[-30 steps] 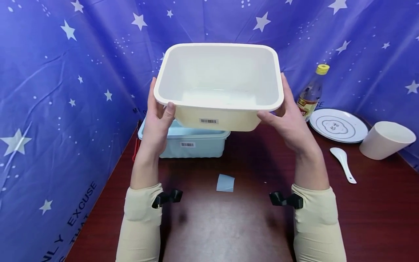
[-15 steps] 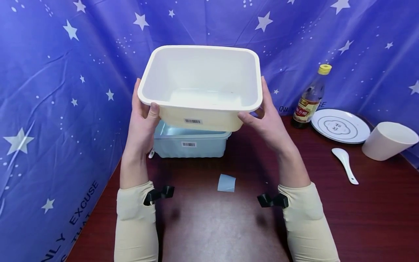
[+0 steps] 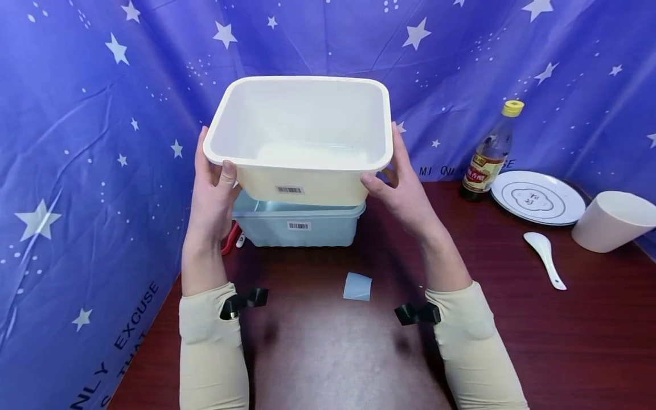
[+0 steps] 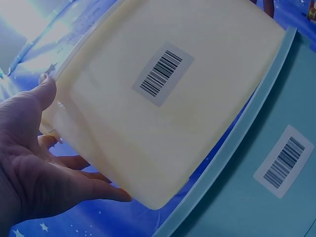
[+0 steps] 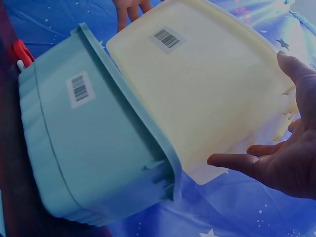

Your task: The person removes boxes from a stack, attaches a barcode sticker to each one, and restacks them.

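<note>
A cream-white plastic storage bin (image 3: 307, 128) is held up in the air, tilted so that its inside faces me. My left hand (image 3: 211, 196) grips its left end, the thumb on the front corner under the rim. At the opposite end my right hand (image 3: 407, 196) holds it in the same way, fingers along the side. Just below stands a light blue bin (image 3: 328, 230) on the table, its opening partly hidden by the white one. From the left wrist view, the white bin's barcode face (image 4: 163, 113) shows above the blue bin's rim (image 4: 237, 133).
Red handles (image 3: 230, 239) and a small white piece (image 3: 241, 240) lie left of the blue bin. A blue paper square (image 3: 357, 286) is on the table (image 3: 318, 341). To the right are a sauce bottle (image 3: 484, 159), plates (image 3: 538, 199), a white spoon (image 3: 544, 256) and a tilted cup (image 3: 610, 222).
Both hands have carried the white bin leftward, so it now hangs over the blue bin. The bottle has come into fuller view. The blue bin stands in the same place.
</note>
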### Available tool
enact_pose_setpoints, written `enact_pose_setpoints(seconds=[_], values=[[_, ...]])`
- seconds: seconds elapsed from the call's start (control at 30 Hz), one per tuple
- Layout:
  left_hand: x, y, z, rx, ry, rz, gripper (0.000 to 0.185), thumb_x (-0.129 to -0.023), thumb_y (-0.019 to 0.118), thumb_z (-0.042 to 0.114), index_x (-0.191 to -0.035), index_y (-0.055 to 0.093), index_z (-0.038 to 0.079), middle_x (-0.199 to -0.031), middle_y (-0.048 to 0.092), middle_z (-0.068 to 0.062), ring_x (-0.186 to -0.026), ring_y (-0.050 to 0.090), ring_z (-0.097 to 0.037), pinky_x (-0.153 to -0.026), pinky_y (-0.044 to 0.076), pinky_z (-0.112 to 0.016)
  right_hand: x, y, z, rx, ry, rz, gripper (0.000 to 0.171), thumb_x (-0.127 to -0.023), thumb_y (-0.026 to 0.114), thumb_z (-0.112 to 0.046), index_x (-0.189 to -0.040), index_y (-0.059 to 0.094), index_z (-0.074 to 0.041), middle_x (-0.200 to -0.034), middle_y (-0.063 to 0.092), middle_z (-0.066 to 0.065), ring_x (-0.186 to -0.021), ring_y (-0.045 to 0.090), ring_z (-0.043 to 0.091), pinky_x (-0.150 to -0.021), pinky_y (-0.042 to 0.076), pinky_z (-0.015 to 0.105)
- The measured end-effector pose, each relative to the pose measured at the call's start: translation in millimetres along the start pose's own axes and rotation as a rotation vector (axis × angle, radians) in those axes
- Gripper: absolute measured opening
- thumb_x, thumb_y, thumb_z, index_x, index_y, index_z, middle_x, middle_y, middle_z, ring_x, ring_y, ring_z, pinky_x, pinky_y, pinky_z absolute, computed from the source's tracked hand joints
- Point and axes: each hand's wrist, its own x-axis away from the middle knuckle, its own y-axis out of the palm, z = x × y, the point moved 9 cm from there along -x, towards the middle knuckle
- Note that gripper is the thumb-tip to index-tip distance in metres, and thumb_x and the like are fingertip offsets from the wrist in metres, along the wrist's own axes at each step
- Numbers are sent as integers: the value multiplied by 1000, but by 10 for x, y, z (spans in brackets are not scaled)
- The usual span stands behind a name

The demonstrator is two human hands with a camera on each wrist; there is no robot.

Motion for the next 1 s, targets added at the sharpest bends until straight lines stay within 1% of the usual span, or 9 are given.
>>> enact_pose_setpoints(seconds=[0.17,0.27,0.4,0.43,0.53,0.67,0.73,0.83,1.0], values=[[6,-92,-21,-11,-38,27,96,-89,74,38,-163,11,32,-160,29,-3,-144,32,-29,-114,16,-68,-5,93,77,11,18,-27,95,-93,69,-31,-163,5,-36,-167,14,-3,-143,36,33,-101,44,55],[3,-127,-51,-17,-60,38,91,-93,70,34,-163,11,31,-160,29,-3,-144,32,-28,-114,15,-68,1,124,157,-14,59,-40,95,-94,68,-31,-163,3,-37,-167,15,-3,-141,39,33,-94,48,55],[-3,-159,-111,-15,-104,49,85,-97,65,28,-163,12,29,-160,28,-4,-144,31,-25,-115,15,-67,4,149,264,-58,108,-48,95,-94,68,-28,-163,2,-36,-165,20,-2,-137,43,34,-93,48,49],[-3,-165,-124,-14,-115,49,84,-98,64,26,-163,12,29,-161,27,-4,-145,30,-24,-115,15,-66,2,150,289,-67,118,-44,95,-94,67,-26,-163,2,-35,-164,23,0,-135,44,34,-93,48,48],[-1,-193,-169,-15,-150,52,82,-98,63,25,-162,13,28,-161,28,-6,-145,30,-23,-115,17,-66,-3,146,346,-73,139,-28,94,-94,66,-21,-163,3,-30,-162,28,6,-136,45,32,-100,46,47],[3,-220,-240,-27,-199,50,80,-98,63,24,-161,13,29,-159,31,-9,-143,33,-26,-114,19,-66,-10,136,396,-37,145,-10,92,-95,65,-18,-163,3,-24,-162,28,12,-139,42,31,-109,39,48],[4,-230,-273,-29,-218,50,81,-98,63,24,-161,13,29,-158,32,-10,-142,34,-27,-114,20,-66,-12,136,426,-23,151,-9,92,-95,65,-19,-163,4,-23,-161,29,14,-139,42,31,-110,38,49],[4,-254,-320,-22,-244,51,81,-99,63,22,-161,12,28,-158,32,-9,-142,34,-26,-114,21,-64,-5,135,480,-17,176,-5,90,-95,66,-20,-163,7,-25,-159,34,14,-135,46,30,-108,40,48],[-1,-301,-402,14,-283,64,79,-99,62,15,-161,13,24,-159,31,-11,-141,35,-23,-117,22,-54,4,128,581,-38,220,13,89,-94,67,-18,-162,10,-21,-153,42,15,-133,47,27,-107,41,44]])
